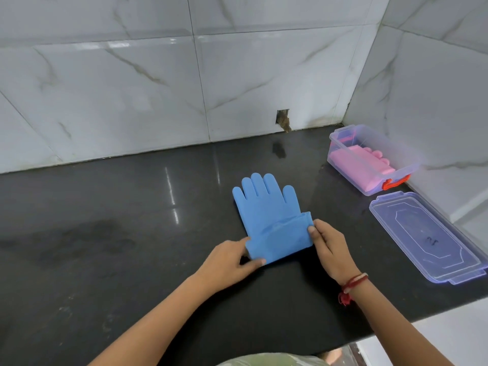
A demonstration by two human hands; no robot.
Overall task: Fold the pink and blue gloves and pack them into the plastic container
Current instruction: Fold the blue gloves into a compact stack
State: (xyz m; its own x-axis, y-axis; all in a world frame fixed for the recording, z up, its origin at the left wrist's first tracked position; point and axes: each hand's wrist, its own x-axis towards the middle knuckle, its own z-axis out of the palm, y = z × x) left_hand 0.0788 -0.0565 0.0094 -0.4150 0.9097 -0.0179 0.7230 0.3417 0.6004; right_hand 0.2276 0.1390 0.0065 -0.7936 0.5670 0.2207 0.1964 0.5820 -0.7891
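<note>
Inside the plastic container point(343, 150) lies a folded pink glove point(361, 165), while both hands' fingers point(313, 229) pinch the blue glove point(266, 212).

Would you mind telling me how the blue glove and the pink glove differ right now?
The blue glove lies on the black counter; the pink glove sits inside the plastic container. The blue glove has only its cuff folded over and its fingers spread flat, while the pink glove is folded into a compact bundle. The left hand and right hand pinch the blue glove; nothing touches the pink one. Both look like rubbery gloves.
</note>
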